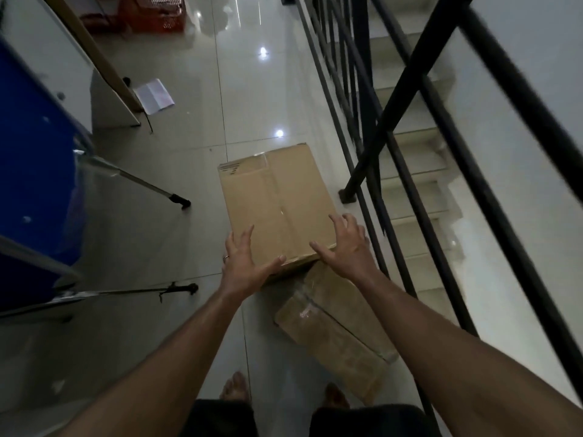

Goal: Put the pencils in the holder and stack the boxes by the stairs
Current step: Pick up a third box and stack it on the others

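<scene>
A large taped cardboard box point(277, 200) lies on top of a second, flatter cardboard box point(334, 335) on the tiled floor beside the stair railing. The lower box sticks out toward me, at an angle to the upper one. My left hand point(243, 266) is at the upper box's near-left edge, fingers spread, thumb against the near edge. My right hand point(350, 247) hovers over the near-right corner, its fingers spread and curled. Neither hand closes around the box. No pencils or holder are in view.
A black metal railing point(378, 146) runs along the right, with stairs point(416, 184) descending behind it. A blue-topped table point(34, 159) with metal legs point(148, 184) stands at left. A sheet of paper point(154, 96) lies on the floor. Orange baskets point(157, 14) sit far back. My bare feet point(235, 386) are below.
</scene>
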### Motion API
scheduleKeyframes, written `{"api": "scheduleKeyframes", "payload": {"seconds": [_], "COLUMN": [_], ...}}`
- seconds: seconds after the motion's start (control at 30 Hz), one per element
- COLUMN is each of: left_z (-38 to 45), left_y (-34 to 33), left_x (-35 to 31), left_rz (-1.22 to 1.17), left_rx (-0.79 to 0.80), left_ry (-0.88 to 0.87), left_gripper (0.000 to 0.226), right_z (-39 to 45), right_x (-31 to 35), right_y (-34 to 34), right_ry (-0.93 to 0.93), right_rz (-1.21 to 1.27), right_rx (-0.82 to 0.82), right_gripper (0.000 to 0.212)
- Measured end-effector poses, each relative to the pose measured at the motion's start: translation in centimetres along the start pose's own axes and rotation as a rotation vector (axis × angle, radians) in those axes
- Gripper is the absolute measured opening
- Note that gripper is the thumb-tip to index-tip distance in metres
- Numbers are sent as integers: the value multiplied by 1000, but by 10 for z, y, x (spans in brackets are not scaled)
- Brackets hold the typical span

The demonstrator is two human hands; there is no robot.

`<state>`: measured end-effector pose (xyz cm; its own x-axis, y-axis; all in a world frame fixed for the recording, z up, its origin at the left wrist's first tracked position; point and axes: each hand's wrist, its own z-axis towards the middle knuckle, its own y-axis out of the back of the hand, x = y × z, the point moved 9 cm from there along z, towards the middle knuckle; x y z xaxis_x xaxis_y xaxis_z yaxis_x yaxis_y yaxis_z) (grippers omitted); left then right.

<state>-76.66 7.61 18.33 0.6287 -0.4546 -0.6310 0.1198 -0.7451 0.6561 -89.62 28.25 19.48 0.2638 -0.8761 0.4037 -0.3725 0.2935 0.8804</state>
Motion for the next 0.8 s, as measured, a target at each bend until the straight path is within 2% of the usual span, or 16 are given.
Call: {"api": "scheduleKeyframes", "payload": {"seconds": [0.2, 0.33, 0.47, 0.63, 0.8], "left_z": [61, 83, 89, 88, 70], "left_y": [-50, -66, -70, -59, -8], "left_x": [62, 81, 87, 68, 20], "left_rz": [-120, -195, -159, -159, -117], "left_rx": [-51, -72, -92, -120, -165], "left_ry": [78, 68, 56, 11, -44], "left_gripper": [120, 121, 116, 104, 107], "right_z": [53, 68, 74, 79, 64], "right_x": [-44, -55, -62, -51, -27], "right_y": [-79, -103, -114, -89, -27], "right_ry": [-118, -136, -191, -176, -176], "right_rz": [19, 89, 70, 119, 155], "right_rx": [53, 28, 43, -19, -81], "right_gripper": [90, 94, 98, 94, 96]}}
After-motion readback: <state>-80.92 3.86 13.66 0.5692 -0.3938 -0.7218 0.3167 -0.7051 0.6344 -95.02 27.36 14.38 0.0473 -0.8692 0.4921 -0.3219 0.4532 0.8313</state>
